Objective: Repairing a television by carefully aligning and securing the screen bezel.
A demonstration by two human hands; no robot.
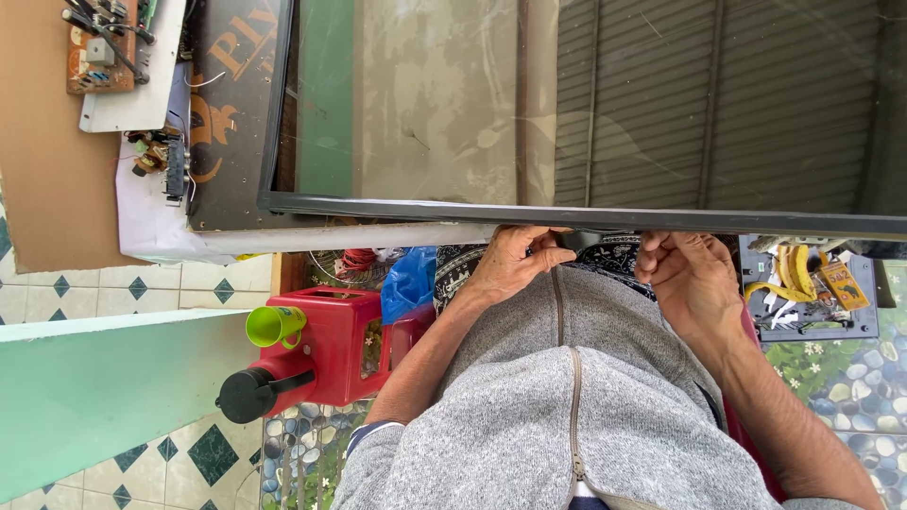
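In the head view, a large flat screen panel (586, 113) fills the upper centre and right of the frame, its glossy face mirroring a shuttered wall, and its dark frame edge (425, 207) runs as a thin band across the middle of the picture. Both hands meet this edge from below. The left hand (515, 260), just left of centre, curls its fingers up against the edge with the thumb pressed across them, closed in a grip on the frame. The right hand (690, 274), right of centre, has its fingers bent and pinched at the same edge, also gripping it. A grey zip-up top (567, 416) covers the lower middle of the frame between the forearms. At lower left stands a red plastic container (331, 354) with a green cup (274, 326) and a black cap (246, 397). A blue bag (408, 283) lies beside it. In the upper left corner sits a brown circuit board (99, 52) on a white sheet.
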